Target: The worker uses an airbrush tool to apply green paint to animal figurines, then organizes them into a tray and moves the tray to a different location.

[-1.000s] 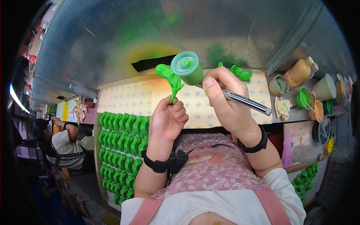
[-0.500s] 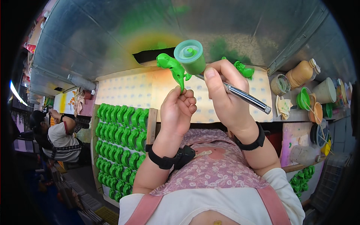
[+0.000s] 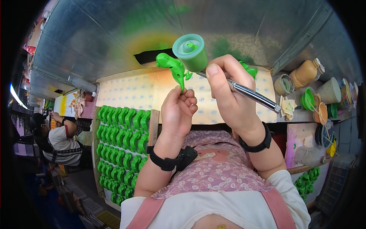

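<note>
My left hand (image 3: 178, 110) pinches a bright green toy dinosaur (image 3: 172, 67) by its tail, the head pointing up and to the left. In my right hand (image 3: 232, 89) is an airbrush (image 3: 256, 96) with a chrome body. Its lidded paint cup (image 3: 191, 53), pale green, stands upright just right of the dinosaur; the nozzle is hidden behind the cup and my fingers. More green toy pieces (image 3: 248, 69) lie behind my right hand on the patterned paper sheet (image 3: 126, 87).
A tray of green pieces in rows (image 3: 124, 145) stands at the left. Grey metal panels (image 3: 236, 23) close off the back. At right are a glass jar (image 3: 284, 84), a tan bottle (image 3: 305, 70), coloured cups (image 3: 308, 100) and a crumpled cloth (image 3: 288, 107). A co-worker (image 3: 63, 139) sits far left.
Both hands have shifted slightly; the dinosaur and the airbrush cup are a little further left, and the cup is higher. The dinosaur has turned slightly in my fingers.
</note>
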`<state>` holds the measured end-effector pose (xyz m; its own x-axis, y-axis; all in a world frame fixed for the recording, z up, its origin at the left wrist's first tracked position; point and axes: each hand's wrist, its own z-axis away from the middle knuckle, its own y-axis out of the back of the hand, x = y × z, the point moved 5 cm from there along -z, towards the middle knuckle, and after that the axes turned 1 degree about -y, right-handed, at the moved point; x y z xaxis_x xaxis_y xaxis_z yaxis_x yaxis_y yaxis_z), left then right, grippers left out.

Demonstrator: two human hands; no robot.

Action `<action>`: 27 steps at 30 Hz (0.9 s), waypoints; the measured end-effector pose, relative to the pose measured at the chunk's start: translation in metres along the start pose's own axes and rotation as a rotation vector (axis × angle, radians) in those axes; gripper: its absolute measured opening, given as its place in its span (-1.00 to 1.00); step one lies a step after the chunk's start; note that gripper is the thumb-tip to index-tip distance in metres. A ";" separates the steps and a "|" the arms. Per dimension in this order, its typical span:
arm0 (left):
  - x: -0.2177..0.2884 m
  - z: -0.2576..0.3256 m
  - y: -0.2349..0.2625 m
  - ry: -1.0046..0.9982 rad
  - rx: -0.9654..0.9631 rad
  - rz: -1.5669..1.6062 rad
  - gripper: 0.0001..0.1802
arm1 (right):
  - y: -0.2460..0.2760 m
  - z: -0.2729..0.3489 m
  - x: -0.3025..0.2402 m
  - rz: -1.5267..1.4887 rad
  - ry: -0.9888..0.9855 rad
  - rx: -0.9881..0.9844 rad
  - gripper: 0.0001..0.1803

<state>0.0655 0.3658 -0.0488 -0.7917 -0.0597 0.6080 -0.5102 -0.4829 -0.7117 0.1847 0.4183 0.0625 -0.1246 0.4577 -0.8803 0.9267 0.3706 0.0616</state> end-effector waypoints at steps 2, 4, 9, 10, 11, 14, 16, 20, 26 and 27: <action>0.001 0.002 0.001 0.010 0.005 0.013 -0.80 | 0.000 0.001 0.002 0.013 -0.033 -0.031 -0.77; 0.003 0.004 0.000 0.018 -0.018 0.046 -0.79 | 0.002 0.001 0.003 0.018 -0.054 -0.051 -0.77; 0.007 0.007 -0.004 0.092 -0.134 0.178 -0.75 | 0.007 0.002 0.009 -0.078 -0.069 -0.007 -0.80; 0.007 0.007 -0.005 0.119 -0.149 0.206 -0.74 | 0.008 0.001 0.010 -0.091 -0.054 0.010 -0.79; 0.007 0.008 -0.006 0.147 -0.163 0.235 -0.74 | 0.008 0.000 0.011 -0.107 -0.042 0.027 -0.79; 0.007 0.011 -0.009 0.226 -0.215 0.323 -0.73 | 0.011 -0.003 0.016 -0.078 -0.050 0.066 -0.78; 0.006 0.012 -0.011 0.255 -0.235 0.354 -0.72 | 0.010 -0.002 0.017 -0.076 -0.056 0.065 -0.78; 0.007 0.012 -0.011 0.245 -0.241 0.327 -0.72 | 0.009 -0.001 0.016 -0.127 -0.045 0.040 -0.78; 0.008 0.008 -0.008 0.147 -0.202 0.213 -0.73 | 0.012 -0.001 0.014 -0.077 -0.059 0.039 -0.78; 0.007 0.007 -0.007 0.119 -0.176 0.186 -0.74 | 0.010 0.001 0.013 -0.087 -0.051 0.035 -0.79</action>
<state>0.0658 0.3628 -0.0377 -0.9059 -0.0252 0.4227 -0.3943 -0.3138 -0.8638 0.1922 0.4272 0.0513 -0.1874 0.3829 -0.9046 0.9253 0.3779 -0.0318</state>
